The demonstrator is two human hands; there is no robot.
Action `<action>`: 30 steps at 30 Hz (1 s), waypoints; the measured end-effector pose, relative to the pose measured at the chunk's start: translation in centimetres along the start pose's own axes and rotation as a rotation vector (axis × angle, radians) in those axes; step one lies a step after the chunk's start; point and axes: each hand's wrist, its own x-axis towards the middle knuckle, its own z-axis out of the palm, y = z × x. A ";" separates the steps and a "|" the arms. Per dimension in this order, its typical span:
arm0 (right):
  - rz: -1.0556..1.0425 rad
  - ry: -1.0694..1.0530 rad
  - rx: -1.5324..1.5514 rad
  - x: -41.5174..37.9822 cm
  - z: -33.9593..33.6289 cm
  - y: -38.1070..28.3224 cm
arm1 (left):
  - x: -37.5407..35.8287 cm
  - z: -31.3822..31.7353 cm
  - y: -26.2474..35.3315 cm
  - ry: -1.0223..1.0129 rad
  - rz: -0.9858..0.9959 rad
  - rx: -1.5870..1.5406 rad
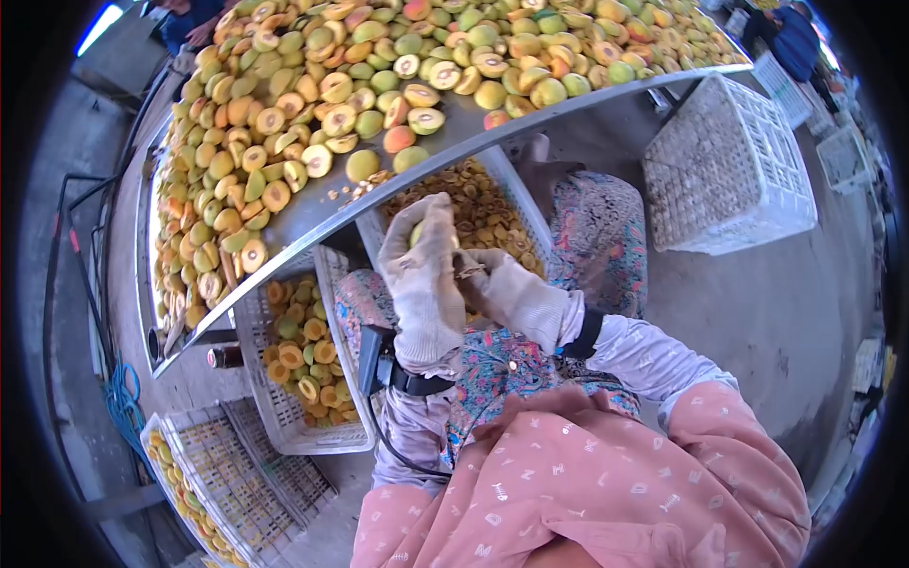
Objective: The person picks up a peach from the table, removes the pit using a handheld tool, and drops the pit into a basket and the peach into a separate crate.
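My left hand (423,270), in a white work glove, is closed around a yellow-green peach (417,235), mostly hidden by the fingers. My right hand (516,289), gloved too, is closed and meets the left one at the fruit. Something small and brown shows at its fingertips, too small to name. Both hands are over my lap, just in front of a crate (525,194) filled with brownish-yellow pits or scraps. Ahead, the metal table (322,213) bears a heap of peaches (275,123), many cut in half with pits showing.
To the left of my knees stands a white crate (275,417) with pitted peach halves (312,350). Another crate (204,464) is at the lower left, near a blue hose (123,393). A tall white crate (729,166) stands right. Other people (793,43) are beyond the table.
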 end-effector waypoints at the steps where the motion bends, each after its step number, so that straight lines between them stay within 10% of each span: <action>1: 0.059 0.038 0.022 -2.2 0.1 -3.4 | -0.2 0.2 -0.2 0.004 0.074 -0.050; 10: 0.213 -0.412 0.660 -4.7 -1.6 -5.1 | 1.5 0.1 2.0 -0.255 -0.300 -0.120; 16: 0.479 -0.892 1.141 -2.6 -2.6 -2.3 | 2.4 -1.0 -1.1 -0.416 -0.062 0.026; 19: 0.630 -0.803 1.149 -2.2 -3.0 -2.5 | 1.9 -0.3 -2.4 -0.350 -0.503 -0.534; 20: 0.652 -0.721 1.084 -2.3 -3.1 -2.7 | 2.1 -0.9 -4.6 -0.345 -0.129 -0.209; 26: 0.723 -0.813 1.045 -2.0 -2.4 -1.7 | 0.5 -1.9 -3.9 -0.220 -0.208 -0.353; 28: 0.587 -0.835 1.019 -1.9 -0.7 -2.7 | 1.2 -2.2 -4.6 -0.155 -0.334 -0.633; 30: 0.201 -0.625 0.519 -3.3 1.7 -4.2 | 1.7 -3.6 -9.4 0.105 0.020 -0.483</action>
